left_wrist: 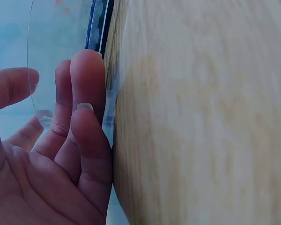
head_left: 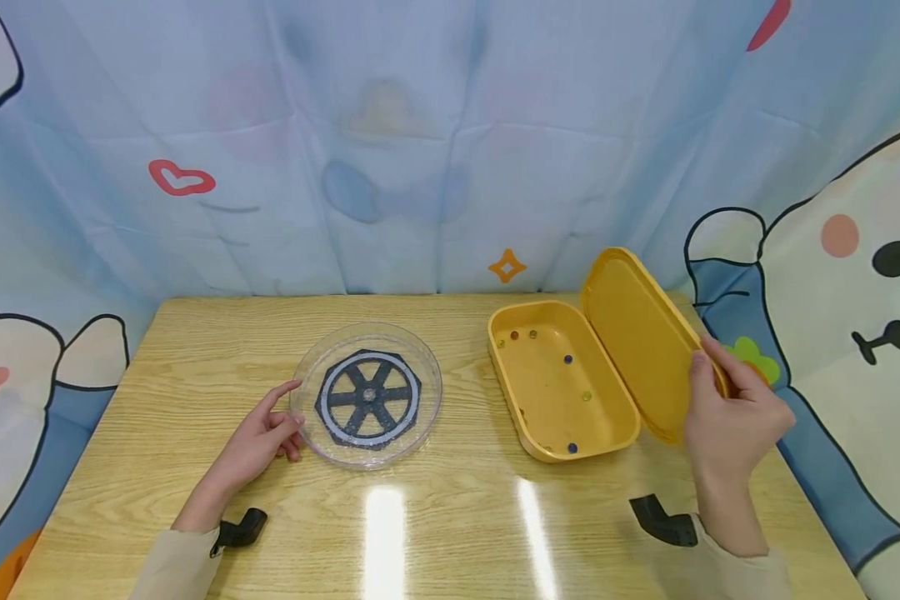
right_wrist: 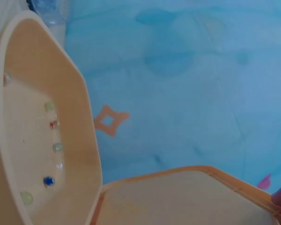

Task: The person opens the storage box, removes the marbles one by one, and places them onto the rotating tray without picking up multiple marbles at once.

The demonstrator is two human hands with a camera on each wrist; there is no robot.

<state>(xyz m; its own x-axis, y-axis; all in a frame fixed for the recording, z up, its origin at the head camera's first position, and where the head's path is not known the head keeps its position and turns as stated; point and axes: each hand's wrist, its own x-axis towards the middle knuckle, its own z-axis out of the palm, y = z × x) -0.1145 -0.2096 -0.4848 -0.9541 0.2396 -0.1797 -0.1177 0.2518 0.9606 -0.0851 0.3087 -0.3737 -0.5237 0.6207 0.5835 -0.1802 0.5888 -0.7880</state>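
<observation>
My left hand (head_left: 265,429) touches the left rim of a clear round container (head_left: 431,392), its fingers loosely bent. Inside that container is a dark six-spoked wheel shape with a pale ring (head_left: 370,397). In the left wrist view the fingertips (left_wrist: 87,77) are right at the container's clear side, low over the table. My right hand (head_left: 735,417) pinches the edge of a yellow lid (head_left: 637,333), which stands tilted up along the right side of a yellow box (head_left: 562,392). Several small coloured balls, among them a blue ball (head_left: 567,359), lie scattered on the box's floor.
The wood-grain table (head_left: 457,517) carries both containers, with a stretch of bare wood between them. Behind it hangs a blue printed curtain (head_left: 420,150), close to the table's far edge. Black wrist mounts (head_left: 243,527) sit on both sleeves.
</observation>
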